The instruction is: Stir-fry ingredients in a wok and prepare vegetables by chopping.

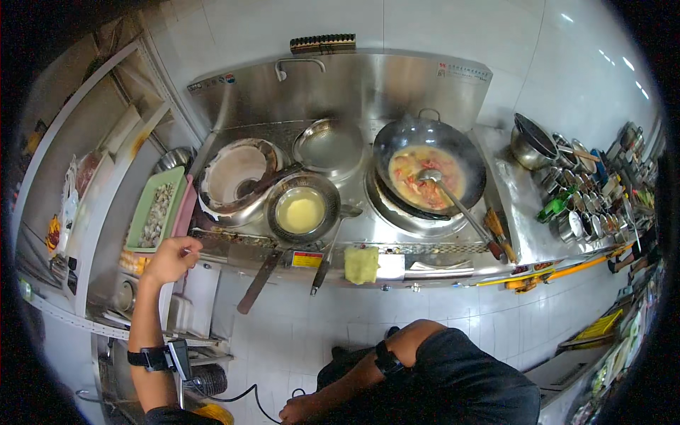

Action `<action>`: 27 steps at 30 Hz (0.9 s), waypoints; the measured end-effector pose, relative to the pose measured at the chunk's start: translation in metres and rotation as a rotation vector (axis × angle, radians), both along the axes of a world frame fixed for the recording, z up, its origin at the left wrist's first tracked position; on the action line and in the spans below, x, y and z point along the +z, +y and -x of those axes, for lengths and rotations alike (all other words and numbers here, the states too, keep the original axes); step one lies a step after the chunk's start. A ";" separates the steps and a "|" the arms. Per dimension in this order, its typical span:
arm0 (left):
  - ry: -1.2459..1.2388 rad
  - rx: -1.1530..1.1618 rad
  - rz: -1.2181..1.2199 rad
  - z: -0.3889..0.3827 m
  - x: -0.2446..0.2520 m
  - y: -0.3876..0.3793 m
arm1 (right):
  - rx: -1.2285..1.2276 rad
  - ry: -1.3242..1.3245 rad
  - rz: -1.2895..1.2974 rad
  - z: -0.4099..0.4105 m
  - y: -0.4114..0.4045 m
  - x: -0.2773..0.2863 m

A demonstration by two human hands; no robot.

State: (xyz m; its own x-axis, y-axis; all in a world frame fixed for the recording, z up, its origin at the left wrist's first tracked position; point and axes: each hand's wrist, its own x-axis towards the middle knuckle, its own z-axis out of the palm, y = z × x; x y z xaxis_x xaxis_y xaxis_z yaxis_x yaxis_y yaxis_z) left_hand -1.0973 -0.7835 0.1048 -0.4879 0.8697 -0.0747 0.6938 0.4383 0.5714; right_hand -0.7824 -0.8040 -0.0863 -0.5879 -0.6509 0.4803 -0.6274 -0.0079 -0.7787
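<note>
My left hand [172, 260] is raised at the near corner of a green plastic tray [144, 212] of small shellfish, fingers curled; whether it touches the tray or pinches something small cannot be told. My right hand [300, 409] hangs low near my body at the bottom, its fingers partly hidden. On the right burner a black wok [470, 159] holds a steaming broth with reddish pieces [425, 186]. A steel ladle [459, 204] rests in it, handle toward me. Left of it, a strainer [334, 199] sits over a container of yellowish liquid [301, 211].
An empty burner ring [234, 175] stands at the left, with a perforated steel skimmer [329, 146] behind. A yellow-green cloth [362, 264], a brush [496, 228] and a long-handled turner [329, 255] lie along the front edge. Seasoning containers [571, 226] crowd the right counter.
</note>
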 end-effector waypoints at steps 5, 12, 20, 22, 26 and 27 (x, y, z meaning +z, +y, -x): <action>0.071 -0.044 0.002 -0.003 0.004 0.001 | 0.001 -0.140 -0.266 -0.003 -0.008 -0.005; 0.099 -0.025 0.037 -0.004 0.004 0.003 | 0.162 -0.117 -0.326 0.006 0.008 0.014; 0.021 -0.025 0.039 0.006 -0.005 -0.005 | 0.132 -0.144 -0.374 0.007 0.013 0.045; 0.057 -0.041 0.035 -0.006 0.006 0.003 | 0.141 -0.262 -0.554 0.010 0.010 0.048; 0.037 -0.038 0.016 0.000 -0.003 0.000 | 0.100 -0.434 -0.771 0.014 -0.029 -0.004; 0.024 -0.038 0.010 0.001 -0.004 0.001 | 0.095 -0.439 -0.770 0.013 -0.023 -0.002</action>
